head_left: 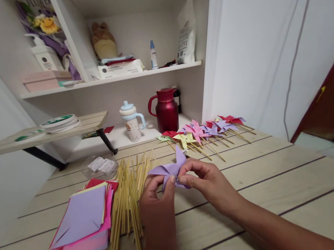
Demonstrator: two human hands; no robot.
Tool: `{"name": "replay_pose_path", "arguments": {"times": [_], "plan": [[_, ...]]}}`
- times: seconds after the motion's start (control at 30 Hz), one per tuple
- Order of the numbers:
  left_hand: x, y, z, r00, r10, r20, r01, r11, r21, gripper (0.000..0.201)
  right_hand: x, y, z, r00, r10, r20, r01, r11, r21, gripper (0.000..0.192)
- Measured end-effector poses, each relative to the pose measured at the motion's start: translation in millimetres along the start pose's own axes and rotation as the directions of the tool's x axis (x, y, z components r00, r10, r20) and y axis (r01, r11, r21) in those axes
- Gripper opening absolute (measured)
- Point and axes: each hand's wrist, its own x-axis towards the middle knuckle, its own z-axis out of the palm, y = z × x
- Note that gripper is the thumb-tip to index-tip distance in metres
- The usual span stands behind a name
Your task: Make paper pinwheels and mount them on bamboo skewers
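A purple paper pinwheel (170, 169) is held up over the middle of the table, its folded blades pointing outward. My left hand (157, 199) pinches its lower left side between thumb and fingers. On the right, my right hand (206, 180) is closed at the pinwheel's centre, thumb and forefinger together on a tiny shiny piece there, too small to name. Just left of my left hand lies a loose heap of thin wooden sticks (129, 197). Beside the sticks is a stack of coloured paper squares (78, 214), a purple one with slits on top.
Several finished pinwheels on sticks (198, 130) lie at the back right. A clear round container (99, 167) with small packets sits behind the paper. A red jug (166, 110) and a lidded cup (132, 122) stand at the back, below a shelf (111, 80). A small raised stand (96, 120) is at left.
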Motion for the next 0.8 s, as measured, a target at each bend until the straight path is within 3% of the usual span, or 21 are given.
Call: {"name": "replay_pose_path", "arguments": {"times": [0.53,0.8], "plan": [[-3.1,8.1,4.1,0.998,0.040,-0.054,-0.040,0.999,-0.001,0.012,-2.2,-6.5,-0.7,1.000,0.002,-0.018,-0.003,0.999,-0.054,0.007],[-2.7,2.2,4.0,0.999,-0.007,-0.044,0.006,1.000,-0.023,0.015,-2.6,-6.6,-0.4,1.000,0.014,-0.023,-0.015,0.999,-0.040,0.005]]}}
